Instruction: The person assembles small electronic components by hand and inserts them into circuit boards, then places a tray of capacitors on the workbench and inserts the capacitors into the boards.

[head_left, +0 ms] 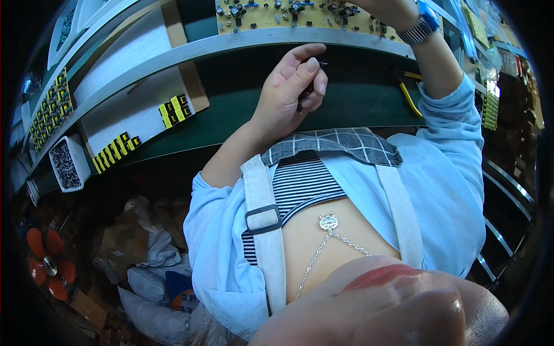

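**A crowded circuit panel (pixel 317 17) lay beyond the rail (pixel 288 36)**

On the near side of the circuit panel, we held our left hand (pixel 288 86) with its fingers curled around dark pieces (pixel 304 99), too hidden to identify. A yellow-handled tool (pixel 411 101) lay near the panel's right end, on our side of the rail. Left of the panel, black-and-yellow parts (pixel 175 111) sat on a white sheet (pixel 133 109). Our right hand (pixel 388 10) was over the panel's right half, well apart from the left; the frame cut it off, so we could not tell whether it gripped anything.

We judged the panel light and stiff, its upright components fragile and easily bent. We thought a hold by the bare edges safest, and fingertips best for the dark pieces.
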Demonstrator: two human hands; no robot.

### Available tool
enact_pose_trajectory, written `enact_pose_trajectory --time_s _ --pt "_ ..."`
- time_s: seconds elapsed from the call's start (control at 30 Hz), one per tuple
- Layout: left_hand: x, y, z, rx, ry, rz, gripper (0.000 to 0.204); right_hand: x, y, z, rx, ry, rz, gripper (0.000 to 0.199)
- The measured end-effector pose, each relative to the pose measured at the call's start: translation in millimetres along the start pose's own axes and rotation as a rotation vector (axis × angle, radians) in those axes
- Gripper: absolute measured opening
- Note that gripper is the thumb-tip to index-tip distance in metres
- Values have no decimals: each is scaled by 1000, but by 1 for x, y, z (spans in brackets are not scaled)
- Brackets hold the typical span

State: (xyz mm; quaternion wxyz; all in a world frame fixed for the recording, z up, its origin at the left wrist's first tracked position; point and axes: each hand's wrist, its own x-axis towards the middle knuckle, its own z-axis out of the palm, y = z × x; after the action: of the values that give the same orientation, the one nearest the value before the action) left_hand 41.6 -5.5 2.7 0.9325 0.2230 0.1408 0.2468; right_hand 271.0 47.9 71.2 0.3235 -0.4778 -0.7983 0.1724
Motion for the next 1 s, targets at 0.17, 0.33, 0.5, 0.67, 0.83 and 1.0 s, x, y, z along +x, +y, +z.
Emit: enact_pose_trajectory --time_s 0.17,0.33,0.5,0.67,0.83,1.0 --pt "-6 5 -1 121 -23 93 54 -26 -50 4 166 -421 106 20" --pt "-1 -3 -1 223 -15 220 57 -63 -57 31 601 -314 412 18" --pt "-5 -10 0 914 133 658 52 -74 -67 41 1120 -151 874 14" --pt "-2 -14 -4 1026 162 831 39 -82 -69 48 1252 -80 903 14" --pt "-3 -11 -2 835 145 672 28 -83 -68 45 1167 -138 842 17" --pt "-1 -13 -6 756 166 684 24 -83 -66 55 817 62 528 18"
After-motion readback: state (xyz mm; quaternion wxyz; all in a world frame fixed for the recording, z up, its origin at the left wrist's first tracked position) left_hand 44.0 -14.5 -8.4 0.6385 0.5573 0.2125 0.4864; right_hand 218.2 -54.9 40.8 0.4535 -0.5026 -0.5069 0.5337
